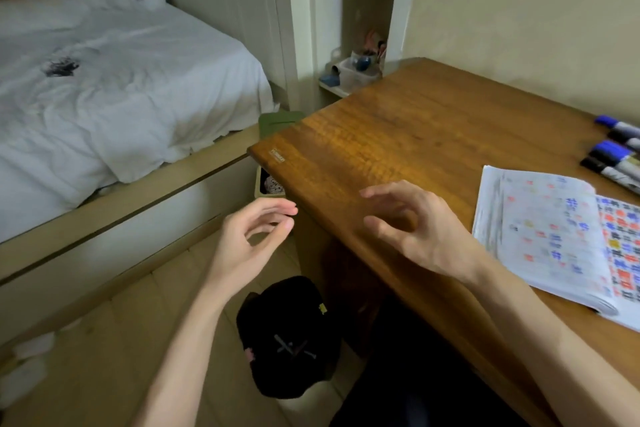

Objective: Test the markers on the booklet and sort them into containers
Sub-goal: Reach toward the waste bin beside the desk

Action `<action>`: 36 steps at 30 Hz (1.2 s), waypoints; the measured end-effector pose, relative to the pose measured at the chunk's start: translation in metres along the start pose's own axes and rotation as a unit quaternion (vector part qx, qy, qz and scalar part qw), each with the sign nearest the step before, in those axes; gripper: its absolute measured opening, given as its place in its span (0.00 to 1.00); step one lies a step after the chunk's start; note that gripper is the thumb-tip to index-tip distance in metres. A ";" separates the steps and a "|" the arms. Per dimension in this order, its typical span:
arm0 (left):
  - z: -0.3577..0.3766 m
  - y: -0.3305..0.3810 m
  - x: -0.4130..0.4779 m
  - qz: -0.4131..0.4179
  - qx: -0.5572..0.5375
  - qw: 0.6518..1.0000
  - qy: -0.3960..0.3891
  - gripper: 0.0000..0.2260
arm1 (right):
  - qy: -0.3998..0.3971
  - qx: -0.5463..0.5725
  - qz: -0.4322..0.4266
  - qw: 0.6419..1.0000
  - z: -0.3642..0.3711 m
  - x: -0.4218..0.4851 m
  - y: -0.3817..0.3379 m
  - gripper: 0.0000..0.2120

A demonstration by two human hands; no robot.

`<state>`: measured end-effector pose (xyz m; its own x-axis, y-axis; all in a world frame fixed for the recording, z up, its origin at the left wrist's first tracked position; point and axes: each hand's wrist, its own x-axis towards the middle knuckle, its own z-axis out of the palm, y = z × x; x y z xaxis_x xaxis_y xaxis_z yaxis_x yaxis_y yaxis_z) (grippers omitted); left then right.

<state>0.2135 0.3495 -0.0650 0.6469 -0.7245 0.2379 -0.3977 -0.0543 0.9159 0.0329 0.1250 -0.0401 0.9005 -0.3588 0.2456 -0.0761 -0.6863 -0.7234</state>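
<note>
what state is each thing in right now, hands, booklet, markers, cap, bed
left hand, empty, fingers loosely curled, just off the desk edge
right hand, empty, fingers loosely spread above the desk
booklet, open, lying flat on the desk
markers, capped, lying side by side beyond the booklet
black cap, lying below the desk edge
bed sheet, rumpled
</note>
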 end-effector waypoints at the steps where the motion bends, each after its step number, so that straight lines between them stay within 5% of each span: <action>1: 0.011 0.006 0.005 0.010 -0.004 1.000 -0.019 0.09 | 0.010 -0.003 0.005 1.000 -0.005 -0.005 0.002 0.16; 11: 0.163 0.073 0.050 0.115 0.023 0.976 -0.185 0.08 | 0.107 -0.055 0.130 0.984 -0.107 -0.101 0.038 0.16; 18: 0.269 0.116 0.053 0.162 -0.021 0.947 -0.276 0.07 | 0.237 -0.121 0.203 0.942 -0.166 -0.190 0.070 0.11; 29: 0.367 0.145 0.068 0.182 0.025 0.927 -0.327 0.10 | 0.124 -0.234 0.274 0.925 -0.185 -0.235 0.089 0.24; 36: 0.389 0.139 0.096 0.174 0.066 0.930 -0.318 0.12 | 0.191 -0.245 0.277 0.909 -0.192 -0.235 0.081 0.19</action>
<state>-0.0324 0.0053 -0.0407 -0.0353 -0.9713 0.2353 -0.6141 0.2068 0.7617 -0.2671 0.0323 -0.0329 0.4584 -0.8647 0.2053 -0.7387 -0.4992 -0.4529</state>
